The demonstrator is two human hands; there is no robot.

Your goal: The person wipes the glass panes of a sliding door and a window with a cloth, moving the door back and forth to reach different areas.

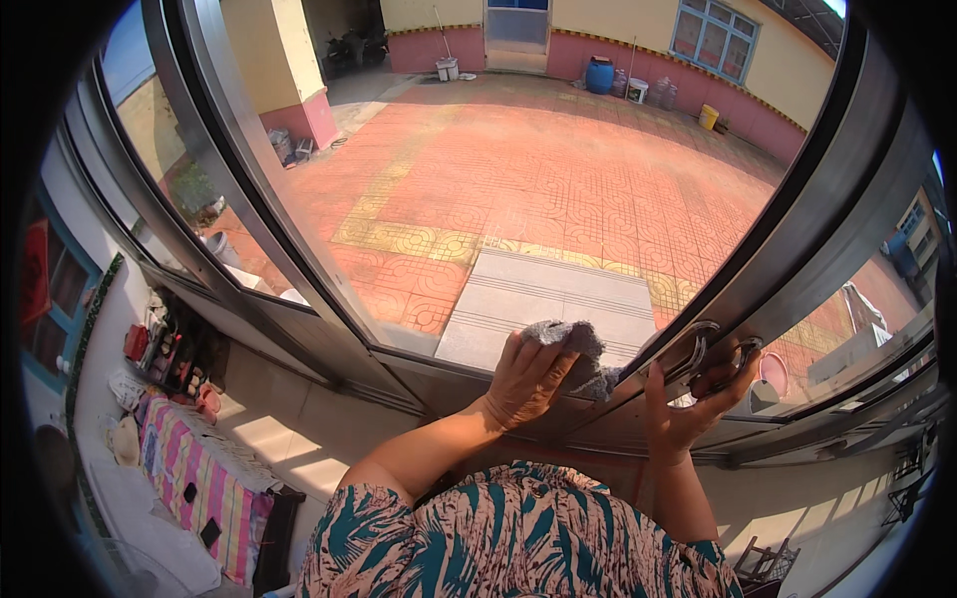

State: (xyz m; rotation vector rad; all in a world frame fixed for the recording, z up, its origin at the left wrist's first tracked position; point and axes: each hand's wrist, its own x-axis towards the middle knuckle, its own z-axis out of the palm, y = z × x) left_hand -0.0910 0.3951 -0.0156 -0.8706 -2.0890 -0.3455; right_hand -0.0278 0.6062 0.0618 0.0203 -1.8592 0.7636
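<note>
A crumpled grey cloth is under my left hand, whose fingers are closed over it. It is at the lower part of a glass door, just above the bottom metal rail. My right hand is at the right edge of the same door, with its fingers curled around a metal door handle. A second curved handle stands beside it, left of those fingers. The metal door frame rises past my right hand.
Beyond the glass lie a grey step and a red paved yard. A blue barrel and a yellow bucket stand by the far wall. Indoors, a bench with a striped cloth is at the left; a wooden chair is lower right.
</note>
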